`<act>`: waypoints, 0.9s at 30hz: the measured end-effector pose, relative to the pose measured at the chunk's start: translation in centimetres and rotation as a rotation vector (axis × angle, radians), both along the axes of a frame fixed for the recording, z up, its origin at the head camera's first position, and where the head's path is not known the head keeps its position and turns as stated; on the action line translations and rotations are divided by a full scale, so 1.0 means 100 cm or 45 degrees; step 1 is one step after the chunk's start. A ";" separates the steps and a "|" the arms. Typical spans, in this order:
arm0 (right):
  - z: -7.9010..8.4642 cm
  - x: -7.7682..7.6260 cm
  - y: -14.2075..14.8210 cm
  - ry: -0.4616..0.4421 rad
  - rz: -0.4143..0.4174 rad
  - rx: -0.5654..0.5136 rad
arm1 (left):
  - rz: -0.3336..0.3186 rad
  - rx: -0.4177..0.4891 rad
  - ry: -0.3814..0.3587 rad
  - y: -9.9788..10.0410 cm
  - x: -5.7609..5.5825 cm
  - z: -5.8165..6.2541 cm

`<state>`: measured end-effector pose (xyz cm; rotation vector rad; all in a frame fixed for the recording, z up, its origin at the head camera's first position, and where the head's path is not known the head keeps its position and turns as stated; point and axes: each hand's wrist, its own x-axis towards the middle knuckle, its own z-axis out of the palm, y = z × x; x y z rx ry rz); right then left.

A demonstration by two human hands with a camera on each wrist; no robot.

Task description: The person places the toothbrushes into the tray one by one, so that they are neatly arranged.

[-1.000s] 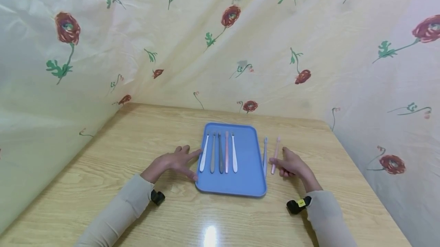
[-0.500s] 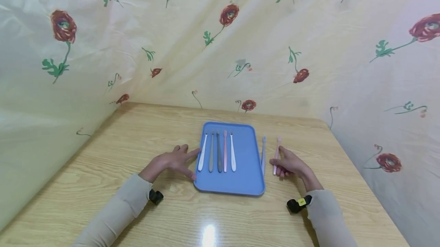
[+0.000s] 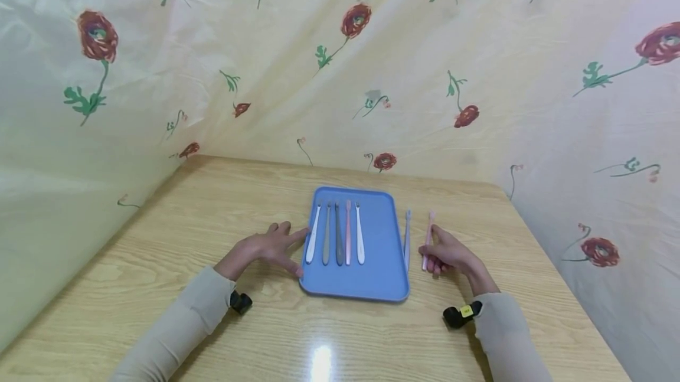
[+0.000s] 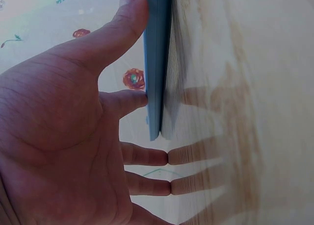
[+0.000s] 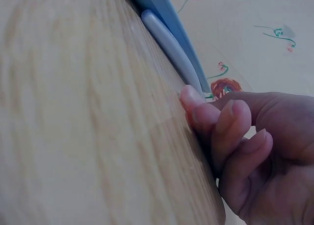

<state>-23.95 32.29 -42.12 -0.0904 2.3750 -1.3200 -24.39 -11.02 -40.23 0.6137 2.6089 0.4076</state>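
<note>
A blue tray [image 3: 379, 240] lies on the table in the head view, with several toothbrushes side by side in its left and middle part: white [image 3: 313, 237], grey, dark grey, pink [image 3: 347, 234] and white. My left hand [image 3: 271, 249] has its fingers spread, thumb and index fingertips touching the tray's left edge, as the left wrist view shows too. To the tray's right, my right hand [image 3: 448, 252] pinches a second pink toothbrush [image 3: 429, 231] at its handle, low on the table. A blue toothbrush [image 3: 407, 231] lies along the tray's right rim; its handle [image 5: 171, 46] shows in the right wrist view.
The wooden table [image 3: 265, 335] stretches around the tray. A floral curtain [image 3: 287, 75] closes off its back and sides. Dark wrist cameras sit on both sleeves.
My right fingers have come closer around the pink toothbrush and now pinch it. The left hand keeps its place at the tray, and the view has shifted slightly.
</note>
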 end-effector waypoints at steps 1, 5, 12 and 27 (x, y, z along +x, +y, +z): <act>0.000 0.000 0.000 0.002 0.000 0.001 | -0.001 0.001 0.001 0.000 0.000 0.000; 0.001 0.000 0.000 0.013 0.008 -0.003 | -0.004 0.000 0.010 0.000 0.000 -0.001; -0.001 0.000 0.001 0.031 0.027 -0.039 | -0.018 0.006 0.020 0.000 0.000 0.000; 0.003 0.000 0.001 0.082 0.026 -0.060 | -0.021 0.010 -0.005 -0.001 0.000 0.001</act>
